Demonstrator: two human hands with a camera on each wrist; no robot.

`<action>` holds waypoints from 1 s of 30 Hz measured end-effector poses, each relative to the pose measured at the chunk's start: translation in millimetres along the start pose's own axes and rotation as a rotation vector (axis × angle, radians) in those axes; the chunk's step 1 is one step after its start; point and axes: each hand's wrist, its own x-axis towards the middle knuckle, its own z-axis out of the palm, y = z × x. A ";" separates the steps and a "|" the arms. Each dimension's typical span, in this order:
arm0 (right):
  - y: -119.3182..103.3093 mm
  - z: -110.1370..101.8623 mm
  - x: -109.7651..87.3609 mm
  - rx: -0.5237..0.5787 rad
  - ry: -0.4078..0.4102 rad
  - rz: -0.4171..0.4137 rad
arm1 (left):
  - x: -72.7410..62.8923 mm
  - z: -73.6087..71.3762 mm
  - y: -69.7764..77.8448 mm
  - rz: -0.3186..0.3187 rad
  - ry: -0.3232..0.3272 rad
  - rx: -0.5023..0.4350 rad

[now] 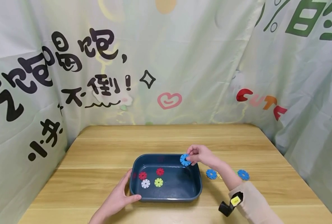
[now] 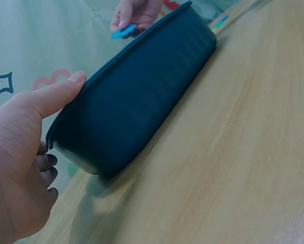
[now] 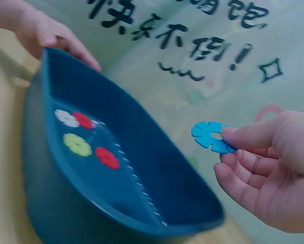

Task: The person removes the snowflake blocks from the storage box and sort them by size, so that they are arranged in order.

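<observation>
A dark blue plastic basin sits on the table. Its left end is held by my left hand, thumb at the near rim and fingers around the outer side. Above the basin's far right corner, my right hand pinches a blue notched disc between thumb and fingers. Inside the basin lie a white notched disc, a yellow-green one and two red ones, one red disc nearer the middle and the other red disc by the white.
Right of the basin, on the wooden table, lie a blue disc, a yellow disc partly behind my right forearm, and another blue disc. A printed curtain hangs behind and beside the table.
</observation>
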 end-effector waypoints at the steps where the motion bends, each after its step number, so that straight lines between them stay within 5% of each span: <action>1: -0.4 -4.8 -2.7 0.014 0.018 0.006 | -0.2 0.1 -0.4 0.002 0.001 0.001; 18: 32.3 -91.1 -66.2 0.224 0.283 0.056 | -0.3 -0.1 -1.0 0.000 0.005 -0.001; 30: 62.0 -121.1 -103.3 0.256 0.363 0.100 | -0.9 0.2 -1.0 0.010 0.005 -0.005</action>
